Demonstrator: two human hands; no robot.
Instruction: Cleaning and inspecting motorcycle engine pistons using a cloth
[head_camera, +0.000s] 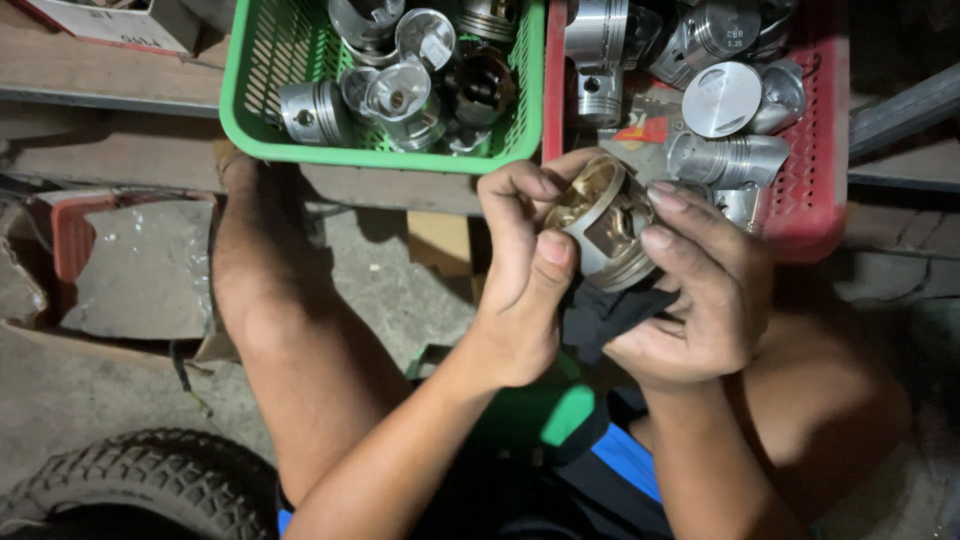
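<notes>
Up ahead I see a green basket (250, 110) and a red basket (815, 190), both ribbed plastic, heaped with shiny metal pistons on a worn wooden bench (110, 90). Just before the red one, my left hand (520, 290) and right hand (700, 300) clasp a brassy-hollowed piston (603, 222) over a dark rag (605, 315). Below are cracked concrete and a knobbly tyre (150, 480).

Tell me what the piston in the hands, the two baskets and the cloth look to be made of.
Piston: cast metal, likely aluminium; dull silver skirt, yellowish sheen inside. It is held by the left hand and right hand.
Green basket and red basket: moulded plastic, going by the glossy lattice walls.
Cloth: dark, soft fabric, limp and folded under the piston.
</notes>
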